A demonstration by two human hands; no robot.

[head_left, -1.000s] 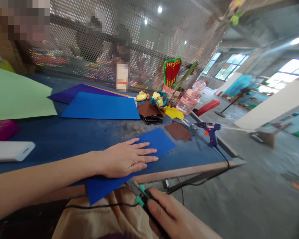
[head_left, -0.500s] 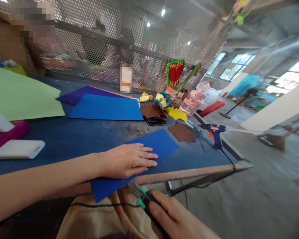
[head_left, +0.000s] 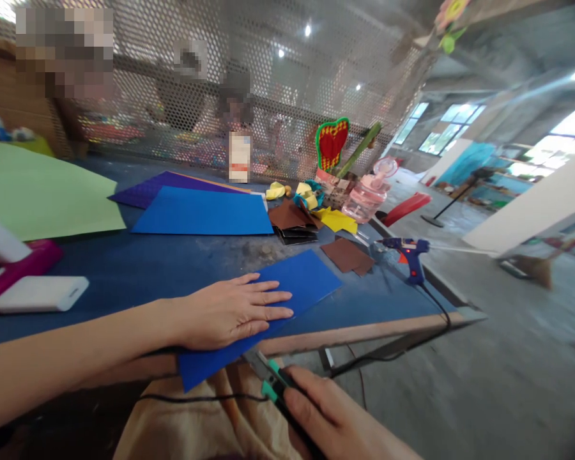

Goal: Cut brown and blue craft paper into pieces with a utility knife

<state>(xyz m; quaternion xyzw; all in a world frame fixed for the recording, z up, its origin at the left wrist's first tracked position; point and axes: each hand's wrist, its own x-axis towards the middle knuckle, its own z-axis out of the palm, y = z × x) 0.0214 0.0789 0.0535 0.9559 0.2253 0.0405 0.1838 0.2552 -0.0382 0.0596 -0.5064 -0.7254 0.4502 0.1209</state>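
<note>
My left hand (head_left: 239, 310) lies flat with its fingers spread, pressing on a dark blue sheet (head_left: 311, 275). One corner of that sheet sticks out past the table's front edge. In my right hand (head_left: 326, 402) is a utility knife (head_left: 275, 377) with a green and black handle. Its metal tip points up and left, close to the sheet's lower edge below my left hand; whether it touches the sheet I cannot tell. Brown pieces (head_left: 347, 255) lie just beyond the sheet's right corner.
A hot glue gun (head_left: 412, 255) stands at the table's right end, its cord hanging over the edge. Further back are a lighter blue sheet (head_left: 206, 214), a pale green sheet (head_left: 43, 191), a brown stack (head_left: 292, 217) and a pink bottle (head_left: 364, 198). A white device (head_left: 41, 294) sits left.
My left hand has slid slightly left on the dark blue sheet, and its fingers are spread wider. My right hand and the utility knife have barely moved.
</note>
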